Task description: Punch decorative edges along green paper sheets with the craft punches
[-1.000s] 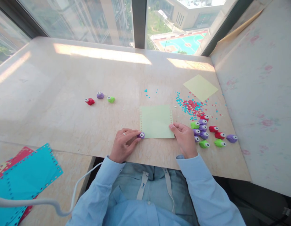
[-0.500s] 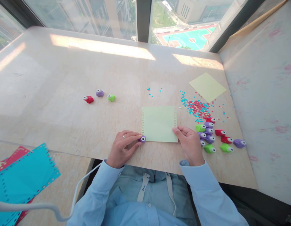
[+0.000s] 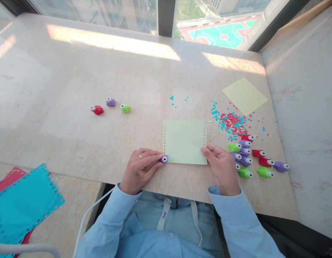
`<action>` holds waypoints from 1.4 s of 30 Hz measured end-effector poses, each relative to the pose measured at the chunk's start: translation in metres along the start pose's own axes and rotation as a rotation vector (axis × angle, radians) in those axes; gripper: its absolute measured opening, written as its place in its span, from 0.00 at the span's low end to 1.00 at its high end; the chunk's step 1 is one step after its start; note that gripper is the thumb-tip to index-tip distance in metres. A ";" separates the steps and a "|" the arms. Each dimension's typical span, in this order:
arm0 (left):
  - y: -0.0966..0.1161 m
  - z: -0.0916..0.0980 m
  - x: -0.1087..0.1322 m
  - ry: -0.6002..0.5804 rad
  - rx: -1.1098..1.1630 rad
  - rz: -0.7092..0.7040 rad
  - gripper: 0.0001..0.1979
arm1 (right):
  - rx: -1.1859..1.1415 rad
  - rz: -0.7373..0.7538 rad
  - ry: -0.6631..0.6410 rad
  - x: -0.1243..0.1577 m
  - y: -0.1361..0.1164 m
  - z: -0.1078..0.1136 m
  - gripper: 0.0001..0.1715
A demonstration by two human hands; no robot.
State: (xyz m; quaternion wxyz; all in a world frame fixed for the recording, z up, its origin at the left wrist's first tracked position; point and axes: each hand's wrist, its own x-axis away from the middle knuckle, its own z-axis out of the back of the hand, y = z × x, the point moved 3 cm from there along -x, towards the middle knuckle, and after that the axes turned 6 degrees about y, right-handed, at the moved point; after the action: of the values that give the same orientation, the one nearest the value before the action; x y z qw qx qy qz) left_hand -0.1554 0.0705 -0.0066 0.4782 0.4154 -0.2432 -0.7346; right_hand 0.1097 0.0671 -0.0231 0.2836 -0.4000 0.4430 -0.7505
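A pale green sheet of paper [image 3: 184, 141] lies before me, with rows of small punched holes along its left and right edges. Between its fingers and thumb, my left hand [image 3: 141, 168] grips a small purple craft punch [image 3: 164, 158] at the sheet's lower left corner. The punch's white top carries a black star. My right hand [image 3: 222, 165] is closed on the sheet's right edge near the lower corner, thumb on top and fingers partly hidden.
Several coloured punches [image 3: 245, 172] cluster right of my right hand, below scattered red and blue confetti [image 3: 232, 123]. A yellowish sheet [image 3: 245, 96] lies behind. Three punches [image 3: 111, 102] stand at left. Blue punched paper [image 3: 28, 200] and a white cable [image 3: 94, 206] are at lower left.
The camera view has shifted slightly, so the table and objects sit a little differently in the picture. Both hands keep their holds on the punch and the sheet.
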 end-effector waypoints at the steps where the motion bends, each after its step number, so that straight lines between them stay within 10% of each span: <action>1: 0.000 0.000 0.000 0.003 -0.008 0.001 0.10 | 0.005 0.000 0.004 0.000 0.001 0.000 0.23; 11: -0.001 0.000 0.000 -0.025 -0.037 -0.005 0.12 | 0.209 0.118 -0.027 0.003 -0.012 0.002 0.25; 18: 0.001 0.000 0.000 -0.035 -0.050 -0.004 0.12 | 0.683 0.785 0.129 0.026 -0.037 0.014 0.23; 24: 0.000 0.000 0.001 -0.036 -0.076 -0.006 0.15 | 0.665 1.138 -0.263 0.044 -0.027 -0.007 0.15; 31: 0.000 0.001 0.003 -0.035 -0.038 0.045 0.14 | 0.628 1.172 -0.313 0.043 -0.017 -0.019 0.14; 38: 0.005 0.017 -0.005 0.163 0.123 0.531 0.11 | 0.484 1.178 -0.127 0.047 -0.021 -0.001 0.17; 42: 0.012 0.020 -0.016 -0.021 -0.008 0.642 0.21 | 0.477 1.167 -0.106 0.049 -0.017 0.009 0.16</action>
State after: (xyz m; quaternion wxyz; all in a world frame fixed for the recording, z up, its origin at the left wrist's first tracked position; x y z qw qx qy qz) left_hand -0.1632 0.0791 0.0197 0.6846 0.3079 -0.3636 -0.5516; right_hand 0.0908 0.0327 0.0111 0.7490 -0.0550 0.3941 -0.5297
